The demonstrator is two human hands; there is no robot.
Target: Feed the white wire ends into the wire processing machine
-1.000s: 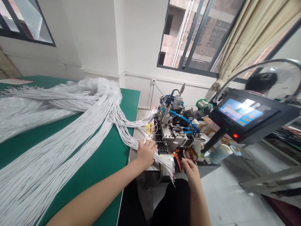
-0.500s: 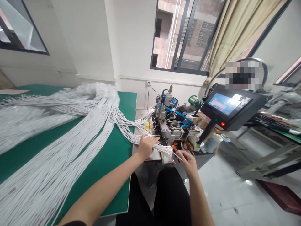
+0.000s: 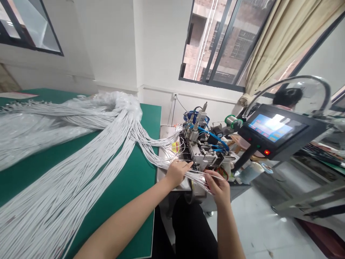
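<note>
My left hand [image 3: 177, 173] is closed around a bundle of thin white cables [image 3: 198, 177] at the front of a small bench machine [image 3: 199, 147]. The cables run from the green table, pass under my left fingers and end by my right hand [image 3: 220, 187]. With thumb and fingers pinched, my right hand grips a white cable at the bundle's free ends; one strand pokes out past the fingertips. Part of the cable ends is hidden behind that hand. Orange-handled scissors [image 3: 224, 174] lie just behind it, partly covered.
Long white cables [image 3: 88, 162] and clear plastic wrap [image 3: 126, 102] spread over the green table [image 3: 147, 124] on my left. A control screen [image 3: 277, 129] on a post stands right of the machine, near a wire spool [image 3: 231, 121]. Behind the screen, a person's head [image 3: 288, 97] shows.
My right hand has come in closer to the bundle and now covers its ends. My left hand keeps its hold. The whole view has shifted slightly.
</note>
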